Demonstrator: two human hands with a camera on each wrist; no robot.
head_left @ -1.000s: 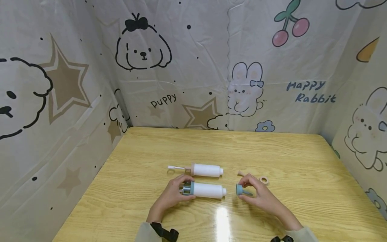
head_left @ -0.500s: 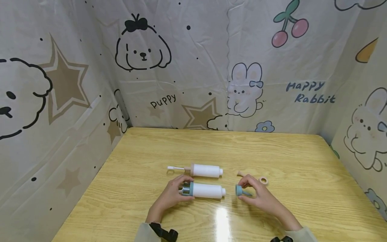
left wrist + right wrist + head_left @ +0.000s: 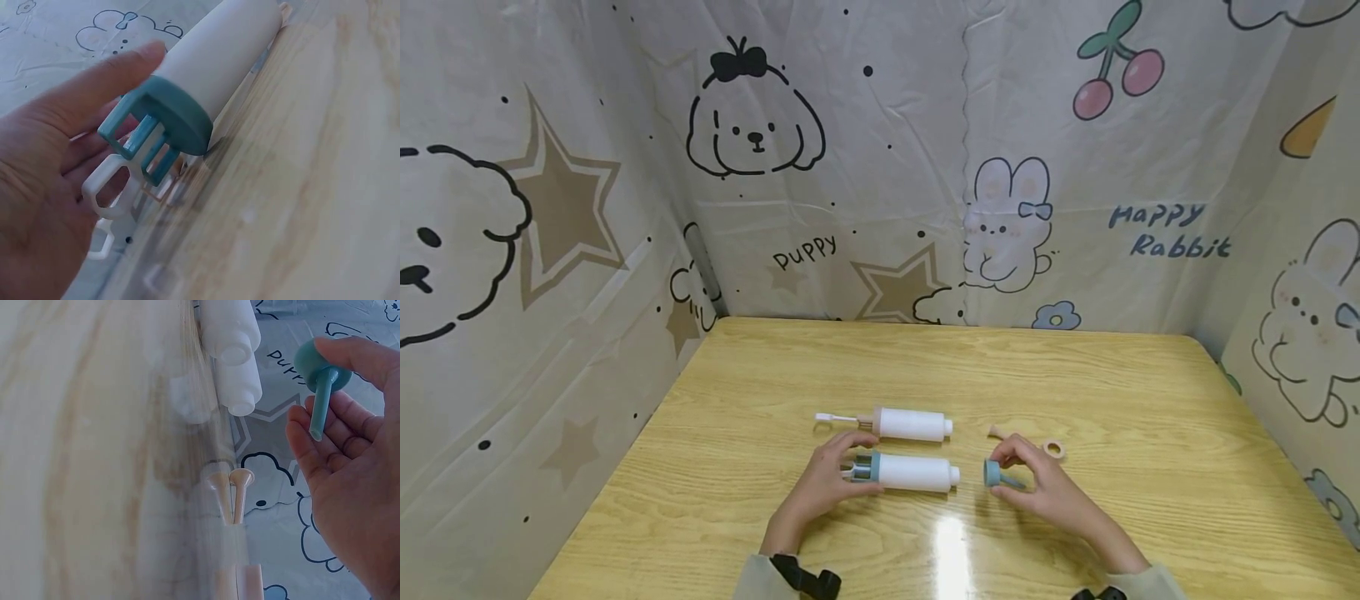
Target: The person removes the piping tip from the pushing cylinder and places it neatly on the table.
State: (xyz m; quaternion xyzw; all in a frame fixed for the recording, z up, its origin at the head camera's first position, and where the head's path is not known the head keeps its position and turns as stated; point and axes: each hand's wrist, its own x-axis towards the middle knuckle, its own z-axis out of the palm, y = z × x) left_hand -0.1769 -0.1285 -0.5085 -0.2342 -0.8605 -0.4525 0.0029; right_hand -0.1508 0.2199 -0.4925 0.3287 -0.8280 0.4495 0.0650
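Observation:
My left hand (image 3: 823, 479) holds the rear end of a white syringe-like tube (image 3: 916, 472) that lies on the table, thumb and fingers around its slotted teal collar (image 3: 178, 115). From the collar sticks out a white looped handle (image 3: 94, 184), inside the hand's curve. The tube's narrow tip points right. Across a small gap, my right hand (image 3: 1045, 482) pinches a round teal cap (image 3: 992, 473) with a thin stem (image 3: 322, 406) between thumb and fingers. The stem points away from the tube. Part of the cap is hidden by the thumb.
Behind lies a similar white tube (image 3: 913, 424) with a pale pink collar and a white rod (image 3: 837, 417) pulled out to the left. A small pink flared piece (image 3: 242, 478) and a pink ring (image 3: 1054, 449) lie beyond the right hand. Patterned curtains (image 3: 887, 167) surround the wooden table (image 3: 1075, 383).

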